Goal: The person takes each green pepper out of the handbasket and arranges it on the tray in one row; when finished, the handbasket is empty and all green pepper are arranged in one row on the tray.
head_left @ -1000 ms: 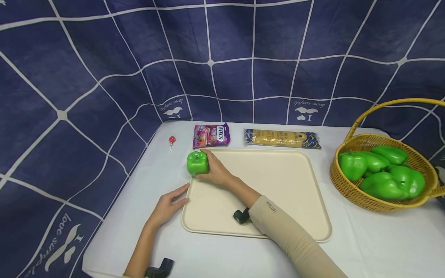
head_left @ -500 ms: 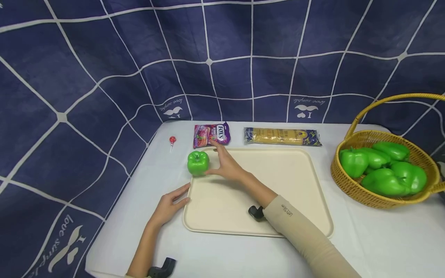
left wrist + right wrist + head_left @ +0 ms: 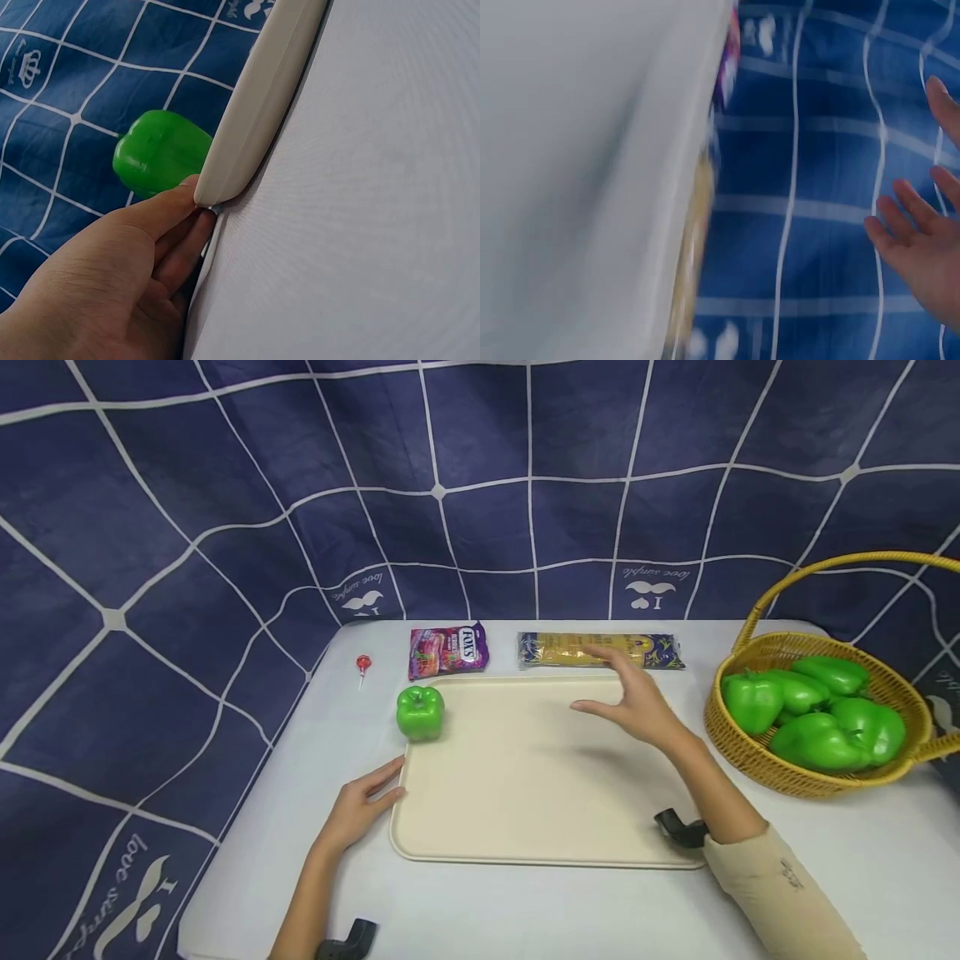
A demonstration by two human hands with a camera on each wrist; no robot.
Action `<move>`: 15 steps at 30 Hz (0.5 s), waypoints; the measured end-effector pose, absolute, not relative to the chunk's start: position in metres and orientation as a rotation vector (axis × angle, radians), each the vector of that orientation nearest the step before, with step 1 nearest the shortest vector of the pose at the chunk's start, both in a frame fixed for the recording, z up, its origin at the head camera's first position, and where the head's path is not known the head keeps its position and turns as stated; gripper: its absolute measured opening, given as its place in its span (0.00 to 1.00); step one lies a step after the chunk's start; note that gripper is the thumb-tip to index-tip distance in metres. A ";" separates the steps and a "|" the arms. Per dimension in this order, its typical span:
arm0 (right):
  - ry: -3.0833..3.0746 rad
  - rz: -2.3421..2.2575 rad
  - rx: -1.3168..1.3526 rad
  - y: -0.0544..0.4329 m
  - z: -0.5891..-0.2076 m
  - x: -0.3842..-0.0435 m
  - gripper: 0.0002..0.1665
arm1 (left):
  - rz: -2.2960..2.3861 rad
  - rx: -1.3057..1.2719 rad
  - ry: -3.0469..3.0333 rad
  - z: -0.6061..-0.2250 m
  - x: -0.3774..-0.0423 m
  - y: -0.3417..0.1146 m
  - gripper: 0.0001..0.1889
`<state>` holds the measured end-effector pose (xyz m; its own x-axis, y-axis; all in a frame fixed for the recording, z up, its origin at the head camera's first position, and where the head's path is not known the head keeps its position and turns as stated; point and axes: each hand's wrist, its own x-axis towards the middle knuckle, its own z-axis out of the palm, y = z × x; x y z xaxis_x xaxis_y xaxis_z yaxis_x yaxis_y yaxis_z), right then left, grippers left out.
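A green bell pepper (image 3: pixel 421 712) stands at the far left corner of the beige tray (image 3: pixel 525 810), overlapping its rim. My left hand (image 3: pixel 358 807) rests beside the tray's left side, its fingertips touching the outer edge. From the left wrist, that same hand (image 3: pixel 112 270) shows its fingertips against the tray wall (image 3: pixel 255 105), the pepper (image 3: pixel 161 152) beyond. Over the right part of the tray hovers my right hand (image 3: pixel 637 702), fingers spread and holding nothing. The right wrist view has its fingers (image 3: pixel 904 217) extended, with much blur around.
A wicker basket (image 3: pixel 780 783) with several green peppers (image 3: pixel 821 743) stands at the right. Behind the tray lie a purple candy bag (image 3: pixel 448 651) and a pack of spaghetti (image 3: pixel 600 651). A red lollipop (image 3: pixel 363 663) lies at the back left. Blue cloth (image 3: pixel 570 510) hangs behind.
My right hand has let go of the pepper at the tray's far left corner and moved right across the tray. The left hand stays at the tray's left edge.
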<state>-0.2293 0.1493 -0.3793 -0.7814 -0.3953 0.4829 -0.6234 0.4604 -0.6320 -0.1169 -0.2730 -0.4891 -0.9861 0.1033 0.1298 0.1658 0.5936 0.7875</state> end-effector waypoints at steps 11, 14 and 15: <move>-2.433 1.210 0.379 0.296 -0.390 -0.219 0.44 | -1.376 -0.204 -2.741 -0.490 -0.117 -0.272 0.27; -2.514 1.184 0.300 0.324 -0.394 -0.221 0.44 | -1.368 -0.203 -2.748 -0.490 -0.117 -0.271 0.27; -2.550 1.170 0.274 0.333 -0.398 -0.223 0.44 | -1.371 -0.193 -2.750 -0.490 -0.117 -0.271 0.27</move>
<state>-0.2232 0.3334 -0.3980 -0.9298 -0.0396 0.3658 -0.3032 0.6459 -0.7006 -0.1173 -0.2707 -0.4901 -0.9901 0.0837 0.1122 0.1400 0.5961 0.7906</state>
